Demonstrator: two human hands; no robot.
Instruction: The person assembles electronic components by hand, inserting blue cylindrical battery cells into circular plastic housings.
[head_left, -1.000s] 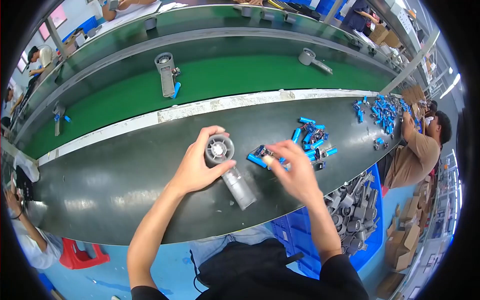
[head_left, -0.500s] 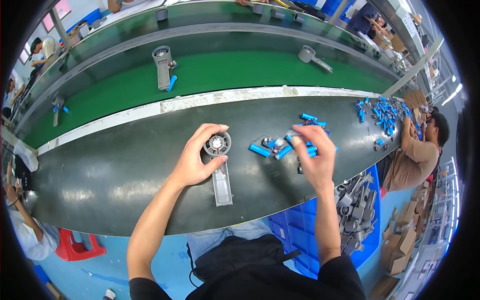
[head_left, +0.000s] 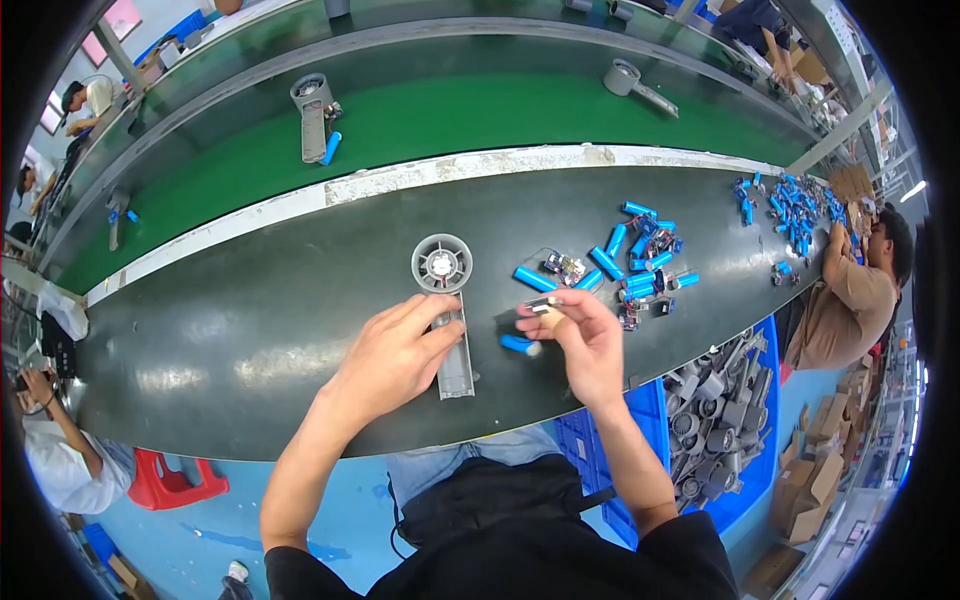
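A grey handheld fan housing (head_left: 441,263) lies on the dark bench in front of me, its round fan end away from me and its long open handle toward me. Around the upper part of that handle, my left hand (head_left: 392,352) has its fingers curled, partly hiding it. To the right, my right hand (head_left: 578,335) pinches a small circuit board (head_left: 541,304) just above the bench. Below those fingers is a blue battery cell (head_left: 517,344); any wire joining it to the board is hard to make out. A pile of blue cells with boards (head_left: 640,260) lies beyond my right hand.
A green conveyor (head_left: 450,115) runs behind a pale ledge, carrying grey housings (head_left: 313,118). At my right, a blue crate (head_left: 768,400) holds many grey housings. A co-worker (head_left: 850,290) sits at the far right beside a larger heap of cells (head_left: 795,210). A red stool (head_left: 175,482) stands at lower left.
My right hand has come from the pile toward the housing with a board and cell. My left hand has slid from the round fan end down to the handle. The view has shifted slightly.
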